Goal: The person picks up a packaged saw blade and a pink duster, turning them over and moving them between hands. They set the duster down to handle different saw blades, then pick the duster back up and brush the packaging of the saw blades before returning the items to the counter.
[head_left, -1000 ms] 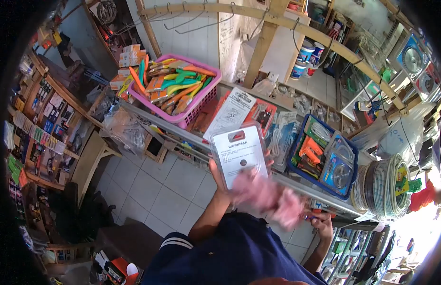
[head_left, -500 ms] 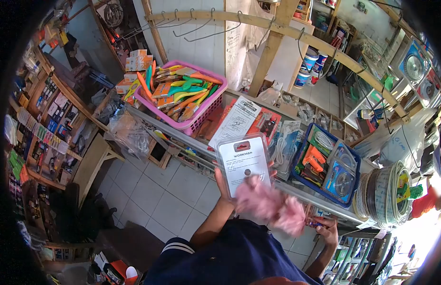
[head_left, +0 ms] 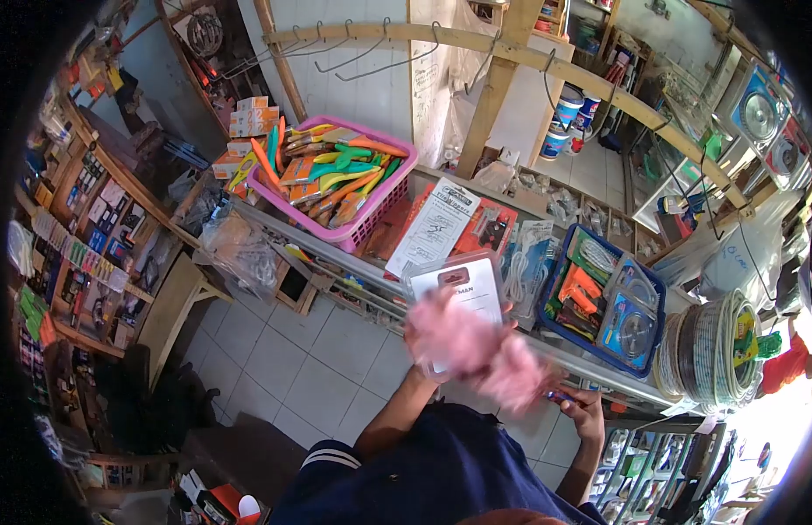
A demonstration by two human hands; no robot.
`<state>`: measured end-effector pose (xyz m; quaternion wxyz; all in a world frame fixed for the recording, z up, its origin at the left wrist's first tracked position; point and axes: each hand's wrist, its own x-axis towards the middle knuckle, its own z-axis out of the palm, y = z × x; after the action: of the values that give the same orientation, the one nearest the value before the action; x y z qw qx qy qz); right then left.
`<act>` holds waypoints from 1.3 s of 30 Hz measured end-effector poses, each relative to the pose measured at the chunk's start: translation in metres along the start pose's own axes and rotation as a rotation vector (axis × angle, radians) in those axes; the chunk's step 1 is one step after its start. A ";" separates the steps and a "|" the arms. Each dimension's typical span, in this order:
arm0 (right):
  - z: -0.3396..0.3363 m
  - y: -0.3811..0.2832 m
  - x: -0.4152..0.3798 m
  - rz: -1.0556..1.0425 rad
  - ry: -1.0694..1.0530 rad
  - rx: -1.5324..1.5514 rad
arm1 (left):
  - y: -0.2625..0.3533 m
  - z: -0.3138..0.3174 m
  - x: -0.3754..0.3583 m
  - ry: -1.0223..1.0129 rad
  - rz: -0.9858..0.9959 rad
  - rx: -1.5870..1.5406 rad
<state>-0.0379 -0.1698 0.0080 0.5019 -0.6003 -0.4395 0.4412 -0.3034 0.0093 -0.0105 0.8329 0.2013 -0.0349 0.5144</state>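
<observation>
Package (head_left: 478,296) in left hand (head_left: 411,343); pink duster (head_left: 513,372) partly covering it

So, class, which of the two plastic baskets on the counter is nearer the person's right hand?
The blue basket, just beyond the right hand that grips the duster. The pink basket stands clearly farther off, towards the left.

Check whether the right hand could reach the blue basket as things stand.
Probably yes: the way over the counter to the blue basket looks unblocked, though the right hand holds the pink duster and may need freeing.
</observation>
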 end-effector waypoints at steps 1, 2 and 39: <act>0.005 0.000 0.001 -0.011 0.033 0.009 | 0.000 0.000 0.001 -0.004 0.014 -0.002; 0.010 0.000 0.002 -0.021 0.065 0.017 | 0.000 -0.001 0.001 -0.006 0.030 -0.006; 0.118 -0.013 0.006 0.046 0.054 0.204 | 0.036 0.019 0.015 -0.087 0.132 0.159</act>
<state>-0.1524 -0.1368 0.0077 0.5617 -0.5676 -0.3648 0.4788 -0.3250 0.0294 0.0220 0.7763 0.2861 -0.0431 0.5600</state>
